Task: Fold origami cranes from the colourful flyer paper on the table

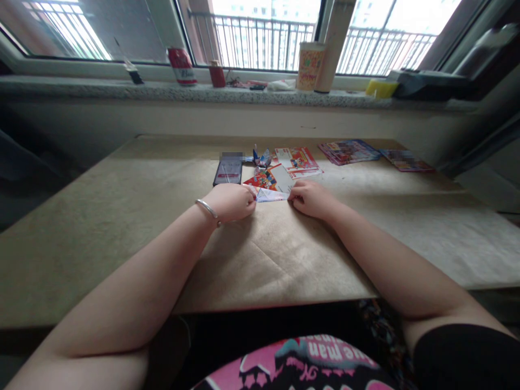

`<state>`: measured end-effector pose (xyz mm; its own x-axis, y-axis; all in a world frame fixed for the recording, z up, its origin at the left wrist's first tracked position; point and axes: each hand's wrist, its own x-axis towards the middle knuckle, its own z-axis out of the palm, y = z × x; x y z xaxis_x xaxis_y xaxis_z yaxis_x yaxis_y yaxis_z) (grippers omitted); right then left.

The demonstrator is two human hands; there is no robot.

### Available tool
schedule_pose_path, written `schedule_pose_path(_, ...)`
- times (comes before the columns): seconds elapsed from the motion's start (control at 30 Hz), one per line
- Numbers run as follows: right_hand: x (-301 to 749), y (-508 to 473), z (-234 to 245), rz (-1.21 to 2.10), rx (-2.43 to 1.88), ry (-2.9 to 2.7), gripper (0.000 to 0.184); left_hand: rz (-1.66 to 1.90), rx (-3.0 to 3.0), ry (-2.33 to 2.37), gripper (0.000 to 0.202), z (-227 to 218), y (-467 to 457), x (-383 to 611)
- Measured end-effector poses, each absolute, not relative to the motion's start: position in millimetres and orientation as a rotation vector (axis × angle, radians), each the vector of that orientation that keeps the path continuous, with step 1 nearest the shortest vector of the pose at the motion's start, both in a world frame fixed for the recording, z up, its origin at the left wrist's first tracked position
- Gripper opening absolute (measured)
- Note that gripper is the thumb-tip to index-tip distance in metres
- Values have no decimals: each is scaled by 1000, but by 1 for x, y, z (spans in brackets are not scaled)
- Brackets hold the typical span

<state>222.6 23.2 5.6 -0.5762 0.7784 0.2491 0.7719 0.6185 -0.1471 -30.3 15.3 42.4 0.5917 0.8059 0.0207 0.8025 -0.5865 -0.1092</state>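
Note:
My left hand (231,201) and my right hand (311,198) rest on the brown table (101,216), both with fingers curled, pinching the two ends of a small folded piece of coloured paper (271,194) that lies flat between them. A silver bracelet circles my left wrist. Just beyond the paper lie more printed sheets (280,176) and a small folded paper figure (262,158).
A phone (228,171) lies face up left of the sheets. Stacks of coloured leaflets (348,151) sit at the far right. On the window sill stand a red can (182,66), a paper cup (311,66) and a yellow sponge (379,88).

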Motion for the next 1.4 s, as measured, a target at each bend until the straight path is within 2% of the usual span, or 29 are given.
schedule_pose_path(0.1,223,21,8,6,-1237,-2581,24,75,-2684,-1328,37,38,16,-30)
schedule_pose_path(0.37,222,19,7,-118,-1222,-2625,22,-215,-2700,-1143,29,15,27,-26)
schedule_pose_path(0.73,217,16,7,-275,-1153,-2524,18,-286,-2631,-1083,28,15,27,-23)
schedule_pose_path(1.07,203,11,5,-270,-1127,-2407,13,-572,-2578,-865,20,6,25,-13)
schedule_pose_path(1.27,195,7,3,-117,-1089,-2335,6,-767,-2610,-881,23,6,18,-4)
schedule_pose_path(1.4,193,7,2,-46,-1092,-2300,5,-754,-2595,-928,23,4,15,-1)
